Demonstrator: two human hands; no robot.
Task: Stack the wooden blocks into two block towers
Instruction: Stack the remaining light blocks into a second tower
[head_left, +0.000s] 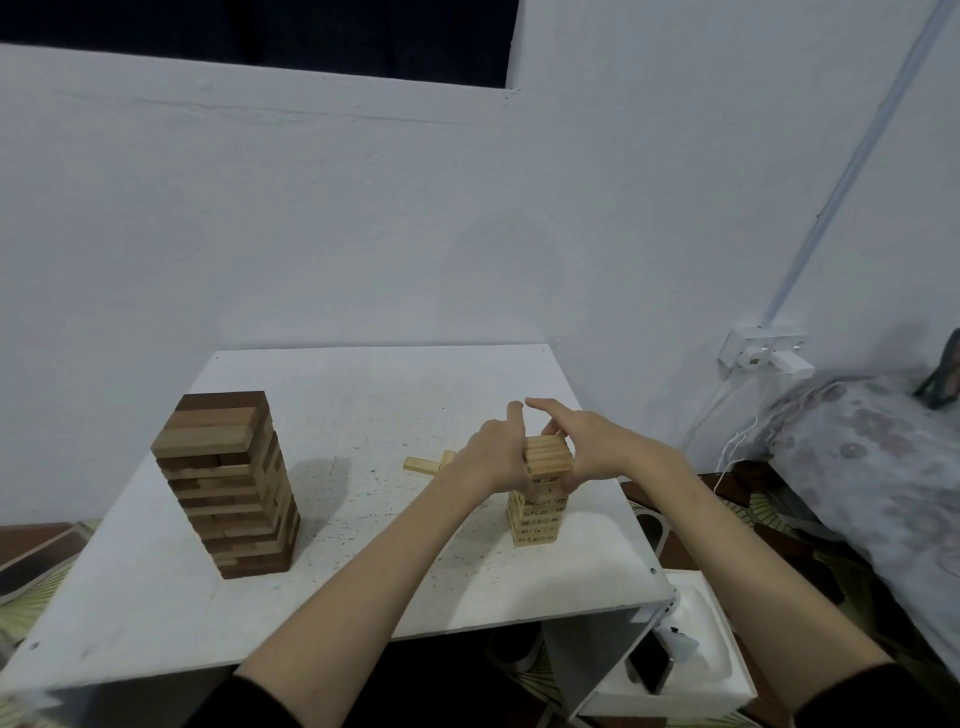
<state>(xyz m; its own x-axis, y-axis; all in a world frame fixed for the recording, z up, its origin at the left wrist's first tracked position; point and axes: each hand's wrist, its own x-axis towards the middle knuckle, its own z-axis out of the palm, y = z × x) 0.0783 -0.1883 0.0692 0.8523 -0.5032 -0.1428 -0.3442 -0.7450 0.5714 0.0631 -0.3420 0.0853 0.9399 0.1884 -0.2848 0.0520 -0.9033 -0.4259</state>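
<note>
two towers standing on the white table already: dark tower at the left, tall and looking complete, well apart from the hands; pale tower at the right, shorter and narrower, being worked on at its top. cupping the upper layers of the pale tower from both sides, left hand pressing against the left face with fingers curled round it and index finger lifted, right hand closing in on the right face with fingers curved over the top rows. appearing to be squaring up or seating the uppermost blocks rather than carrying a fresh one, though hard to tell, with the fingers hiding the contact. top rows of the pale tower sitting a little skewed against the layers below, so probably needing straightening.

lying loose on the table just behind the left hand, a couple of pale blocks, crossed one over the other, partly hidden by the wrist, not yet stacked. judging from this: most of the task finished, dark tower done, pale tower nearly done, remaining work being the loose blocks and a final tidy of the top. risking a topple if pressing unevenly on so slim a stack.
</note>
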